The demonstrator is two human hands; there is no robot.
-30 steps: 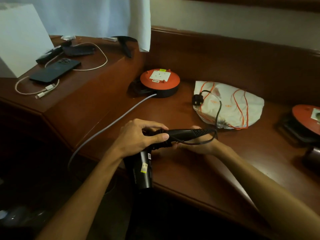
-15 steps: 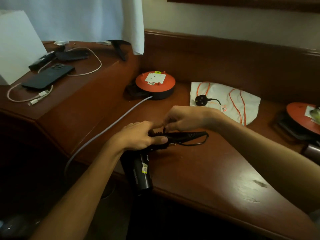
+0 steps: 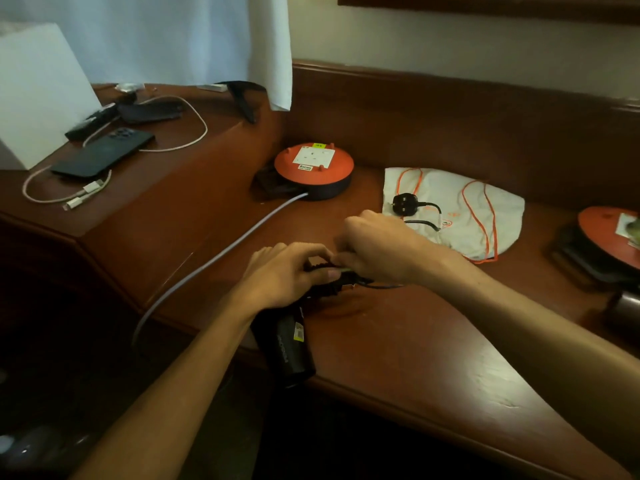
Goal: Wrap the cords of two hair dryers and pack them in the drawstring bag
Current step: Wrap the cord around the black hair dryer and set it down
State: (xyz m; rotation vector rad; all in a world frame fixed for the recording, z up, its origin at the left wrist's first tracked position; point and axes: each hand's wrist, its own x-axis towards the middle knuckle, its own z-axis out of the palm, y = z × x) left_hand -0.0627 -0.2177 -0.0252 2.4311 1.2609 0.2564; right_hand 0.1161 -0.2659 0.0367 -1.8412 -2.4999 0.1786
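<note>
A black hair dryer (image 3: 289,344) lies at the front edge of the wooden desk (image 3: 398,341), barrel hanging past the edge. My left hand (image 3: 284,275) grips its handle. My right hand (image 3: 377,249) is closed over the handle's end, pinching the black cord (image 3: 420,224) against it. The cord runs back to a black plug (image 3: 403,205) lying on the white drawstring bag (image 3: 485,209) with orange strings, flat on the desk behind my hands. A metallic object (image 3: 625,308) shows at the right edge; I cannot tell what it is.
An orange cable reel (image 3: 313,168) stands behind my hands, its grey cable (image 3: 221,254) trailing off the desk's left front. A second orange reel (image 3: 606,233) sits at the right edge. On the raised left shelf lie a dark phone (image 3: 104,152), white charging cables and a white board.
My right hand has come from under the handle over its top, laying another turn of cord around it. The loose cord is shorter and the plug has slid nearer across the bag.
</note>
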